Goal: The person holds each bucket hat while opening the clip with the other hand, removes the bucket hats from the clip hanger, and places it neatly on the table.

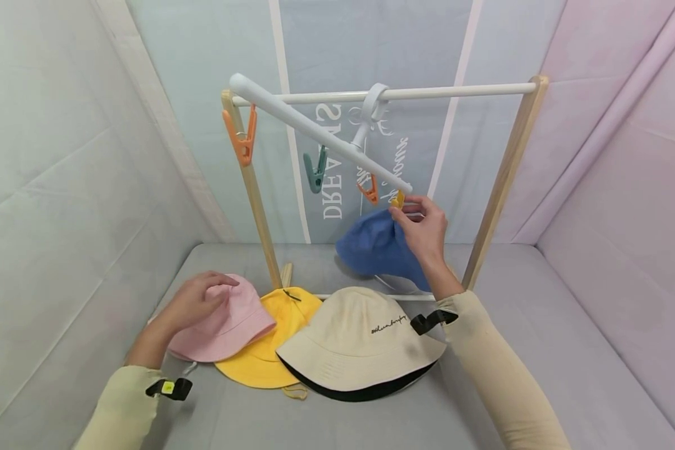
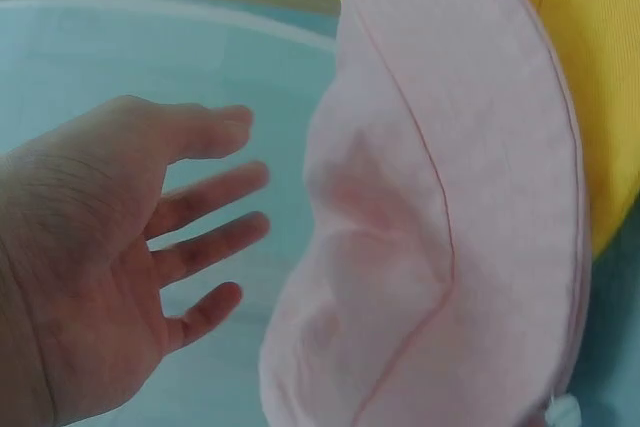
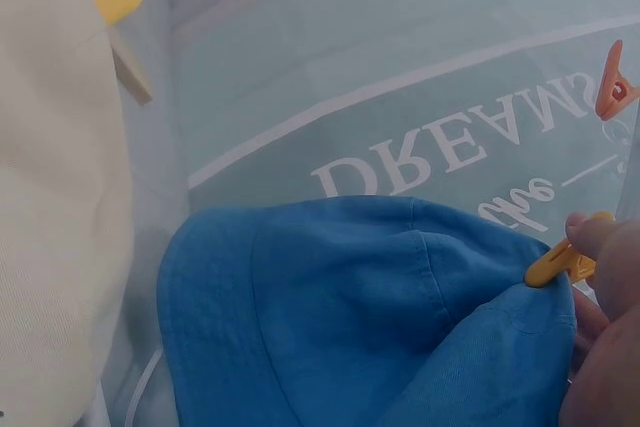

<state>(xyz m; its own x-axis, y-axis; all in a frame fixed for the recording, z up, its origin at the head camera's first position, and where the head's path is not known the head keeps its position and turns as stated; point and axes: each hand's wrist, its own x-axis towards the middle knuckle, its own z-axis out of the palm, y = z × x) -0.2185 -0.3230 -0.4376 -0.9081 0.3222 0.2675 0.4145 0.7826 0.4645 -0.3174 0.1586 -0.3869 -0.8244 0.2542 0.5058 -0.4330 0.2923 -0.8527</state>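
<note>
My right hand (image 1: 425,230) pinches a yellow clothespin (image 1: 397,199) near the lower end of a white hanger bar (image 1: 315,132). In the right wrist view the yellow clothespin (image 3: 560,263) bites the crown of a blue bucket hat (image 3: 350,307), which hangs down from it. My left hand (image 1: 199,301) hovers beside a pink bucket hat (image 1: 242,319) with relaxed, spread fingers and holds nothing. The left wrist view shows the hand (image 2: 120,257) apart from the pink hat (image 2: 420,197). An orange clothespin (image 1: 242,135), a green clothespin (image 1: 315,170) and another orange clothespin (image 1: 368,189) hang along the bar.
The tilted bar hooks onto the white rail (image 1: 455,92) of a stand with wooden legs (image 1: 504,181). A yellow hat (image 1: 264,356) and a cream bucket hat (image 1: 354,344) lie in front on the grey surface (image 1: 247,425). Fabric walls (image 1: 62,187) surround the space.
</note>
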